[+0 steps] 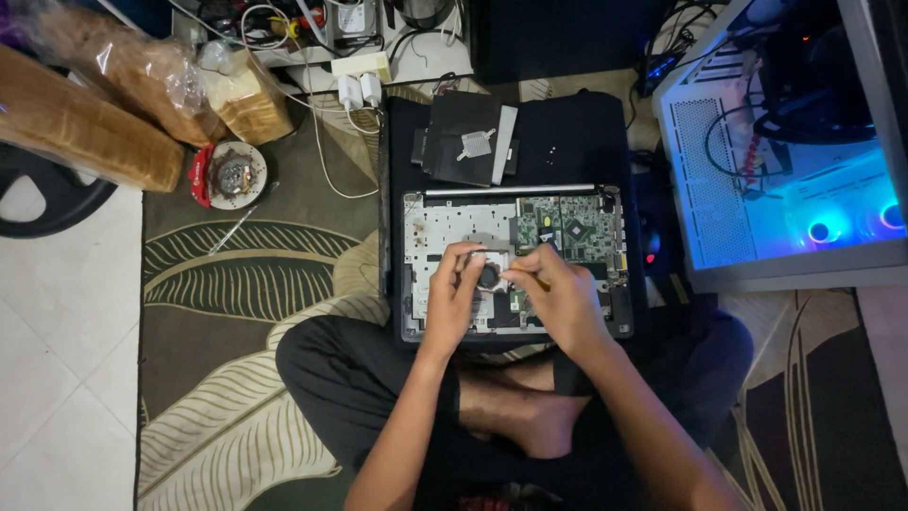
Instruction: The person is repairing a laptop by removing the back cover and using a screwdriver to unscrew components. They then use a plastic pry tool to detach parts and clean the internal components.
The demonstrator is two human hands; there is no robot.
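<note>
An opened laptop chassis (pixel 426 227) lies on a black mat in front of my crossed legs, its green circuit board (pixel 572 227) exposed at the right. My left hand (pixel 454 293) rests on the chassis and pinches a small round fan part (pixel 488 276) near the middle. My right hand (pixel 558 293) is closed on a thin screwdriver with an orange handle (pixel 528 274), its tip at the fan part. Removed black covers and a metal bracket (pixel 470 142) lie on the mat beyond the laptop.
A lit desktop computer case (pixel 785 151) lies open at the right. A power strip with plugs (pixel 357 76) and cables are at the top. Bagged bread loaves (pixel 142 76), a small dish of screws (pixel 232 175) and a loose screwdriver (pixel 232 230) sit on the leaf-patterned rug at the left.
</note>
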